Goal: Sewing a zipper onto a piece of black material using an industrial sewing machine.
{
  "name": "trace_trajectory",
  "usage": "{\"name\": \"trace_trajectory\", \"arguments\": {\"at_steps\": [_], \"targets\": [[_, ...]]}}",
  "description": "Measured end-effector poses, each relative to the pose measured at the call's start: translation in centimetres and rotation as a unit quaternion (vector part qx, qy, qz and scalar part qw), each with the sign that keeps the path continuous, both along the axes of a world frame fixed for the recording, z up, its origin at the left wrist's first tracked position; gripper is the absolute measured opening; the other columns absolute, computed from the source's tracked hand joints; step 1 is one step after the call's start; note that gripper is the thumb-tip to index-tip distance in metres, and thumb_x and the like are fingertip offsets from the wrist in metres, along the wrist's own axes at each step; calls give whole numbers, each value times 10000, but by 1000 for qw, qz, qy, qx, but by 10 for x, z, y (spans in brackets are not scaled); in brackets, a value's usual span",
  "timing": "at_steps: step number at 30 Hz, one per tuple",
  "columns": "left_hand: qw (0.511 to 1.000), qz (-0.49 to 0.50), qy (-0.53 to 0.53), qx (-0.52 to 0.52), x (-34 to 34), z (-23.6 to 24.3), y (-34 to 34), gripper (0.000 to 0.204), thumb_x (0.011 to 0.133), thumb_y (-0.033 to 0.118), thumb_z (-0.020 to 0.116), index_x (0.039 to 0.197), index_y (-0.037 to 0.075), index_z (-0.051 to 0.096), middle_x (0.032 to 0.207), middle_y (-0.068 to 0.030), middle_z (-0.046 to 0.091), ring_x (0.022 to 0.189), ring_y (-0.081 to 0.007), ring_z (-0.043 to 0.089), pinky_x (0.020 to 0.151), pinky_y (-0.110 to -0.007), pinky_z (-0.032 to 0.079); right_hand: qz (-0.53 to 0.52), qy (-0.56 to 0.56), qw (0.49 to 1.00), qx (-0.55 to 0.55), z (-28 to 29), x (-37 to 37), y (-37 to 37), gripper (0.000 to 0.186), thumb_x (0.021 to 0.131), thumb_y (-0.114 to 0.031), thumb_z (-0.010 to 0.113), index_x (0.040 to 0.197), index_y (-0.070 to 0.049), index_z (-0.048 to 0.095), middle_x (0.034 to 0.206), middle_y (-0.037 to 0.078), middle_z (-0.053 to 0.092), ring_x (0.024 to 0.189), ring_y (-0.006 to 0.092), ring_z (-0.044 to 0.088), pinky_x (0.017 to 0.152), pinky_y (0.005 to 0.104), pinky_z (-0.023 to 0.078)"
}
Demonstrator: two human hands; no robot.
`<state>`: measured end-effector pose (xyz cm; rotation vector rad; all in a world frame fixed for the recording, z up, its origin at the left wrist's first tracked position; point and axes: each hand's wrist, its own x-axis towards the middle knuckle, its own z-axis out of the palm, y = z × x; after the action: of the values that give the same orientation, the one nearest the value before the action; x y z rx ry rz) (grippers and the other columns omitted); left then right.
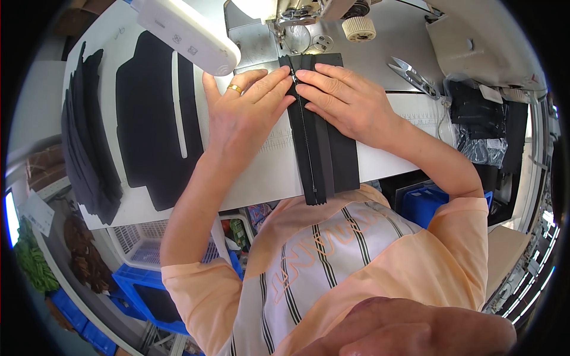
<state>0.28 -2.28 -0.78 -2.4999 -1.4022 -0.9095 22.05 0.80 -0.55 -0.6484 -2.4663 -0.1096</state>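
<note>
A long black zipper (310,160) lies lengthwise on a dark fabric panel (343,169) below the sewing machine (297,18). My left hand (243,113) has its fingertips on the zipper's upper left side by the small metal slider (294,77); a gold ring is on one finger and the fingers are apart. My right hand (353,107) lies with fingers stretched out across the zipper and panel from the right, its fingertips almost meeting those of my left. The zipper's lower end reaches past the table's front edge.
Black cut pieces (154,118) and a stack of fabric strips (89,136) lie at left, under a white lamp-like arm (190,35). Scissors (409,77) and bagged dark items (475,118) are at right. A white basket (136,243) and blue crates (136,296) stand below.
</note>
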Motion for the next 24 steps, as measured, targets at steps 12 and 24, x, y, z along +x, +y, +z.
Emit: {"name": "trace_trajectory", "arguments": {"at_steps": [12, 24], "targets": [[999, 19, 19, -27, 0, 1, 0, 266, 801, 248, 754, 1045, 151, 716, 1158, 106, 679, 1008, -116, 608, 993, -597, 282, -11, 13, 1000, -9, 0, -2, 0, 317, 816, -204, 745, 1090, -65, 668, 1166, 54, 659, 1048, 238, 625, 869, 340, 535], [939, 68, -217, -258, -13, 18, 71, 376, 825, 248, 767, 1111, 22, 673, 1038, -116, 644, 999, -216, 612, 902, -339, 455, -17, -10, 1000, 8, -2, 3, 2, 300, 848, -249, 718, 1096, -86, 681, 1172, 28, 677, 1072, 212, 631, 872, 322, 542]]}}
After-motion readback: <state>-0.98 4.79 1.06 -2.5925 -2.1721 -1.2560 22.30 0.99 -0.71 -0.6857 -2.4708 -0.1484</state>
